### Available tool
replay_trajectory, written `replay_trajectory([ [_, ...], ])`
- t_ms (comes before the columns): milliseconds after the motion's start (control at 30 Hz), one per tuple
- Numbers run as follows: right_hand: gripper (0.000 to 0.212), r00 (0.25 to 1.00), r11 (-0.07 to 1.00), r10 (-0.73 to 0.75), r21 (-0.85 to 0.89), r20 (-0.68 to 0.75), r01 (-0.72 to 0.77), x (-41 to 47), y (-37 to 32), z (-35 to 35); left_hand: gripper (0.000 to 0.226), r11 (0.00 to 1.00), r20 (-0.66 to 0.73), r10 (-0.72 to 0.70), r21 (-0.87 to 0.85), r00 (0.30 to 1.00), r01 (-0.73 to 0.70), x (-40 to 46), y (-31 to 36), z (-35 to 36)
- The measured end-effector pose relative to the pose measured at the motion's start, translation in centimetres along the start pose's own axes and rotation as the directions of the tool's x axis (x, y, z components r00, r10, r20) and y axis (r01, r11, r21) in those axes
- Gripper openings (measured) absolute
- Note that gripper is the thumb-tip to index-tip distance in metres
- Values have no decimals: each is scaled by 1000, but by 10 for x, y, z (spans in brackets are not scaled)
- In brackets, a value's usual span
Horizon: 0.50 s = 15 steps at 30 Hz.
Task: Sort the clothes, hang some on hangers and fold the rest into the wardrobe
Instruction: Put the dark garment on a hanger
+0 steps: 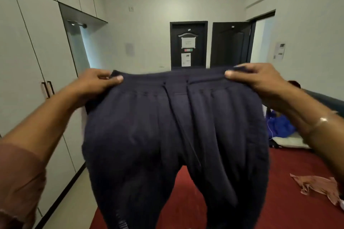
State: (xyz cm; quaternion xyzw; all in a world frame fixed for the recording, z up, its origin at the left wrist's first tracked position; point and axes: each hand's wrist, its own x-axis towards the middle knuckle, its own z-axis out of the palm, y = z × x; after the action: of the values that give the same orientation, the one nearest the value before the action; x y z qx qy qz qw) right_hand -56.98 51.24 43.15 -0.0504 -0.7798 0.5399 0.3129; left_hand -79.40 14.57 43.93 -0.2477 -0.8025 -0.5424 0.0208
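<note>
While 2 hands, left hand (96,80) and right hand (255,78), grip waistband, soft navy trousers (175,135) hang.

This is a bedroom in a home. A tall white wardrobe (28,52) with flat doors fills the left wall, and a bed with a dark red sheet (260,201) sits low on the right, with a pink cloth (316,185) lying near its right edge. Two dark doors (188,44) stand in the far wall, one with paper notes stuck on it, and blue clothes (279,126) are piled past the far end of the bed.
</note>
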Motion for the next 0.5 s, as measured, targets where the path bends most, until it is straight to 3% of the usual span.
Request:
replay_trajectory([
  [67, 55, 988, 975, -28, -220, -155, -7, 15, 9, 24, 37, 978, -111, -29, 204, 993, 52, 8, 5, 26],
  [167, 36, 967, 968, -98, -248, -237, 37, 23, -4, 62, 31, 993, -35, 2, 120, 999, 2, 4, 39, 72],
  [300, 25, 973, 983, -120, -163, -197, 88, 17, -23, 101, 24, 981, 17, 46, -191, 999, -41, -14, 78, 118],
  [500, 21, 950, 977, -141, -194, -278, 88, 15, -26, 102, 22, 971, -17, 94, -221, 995, -96, -24, 99, 137],
])
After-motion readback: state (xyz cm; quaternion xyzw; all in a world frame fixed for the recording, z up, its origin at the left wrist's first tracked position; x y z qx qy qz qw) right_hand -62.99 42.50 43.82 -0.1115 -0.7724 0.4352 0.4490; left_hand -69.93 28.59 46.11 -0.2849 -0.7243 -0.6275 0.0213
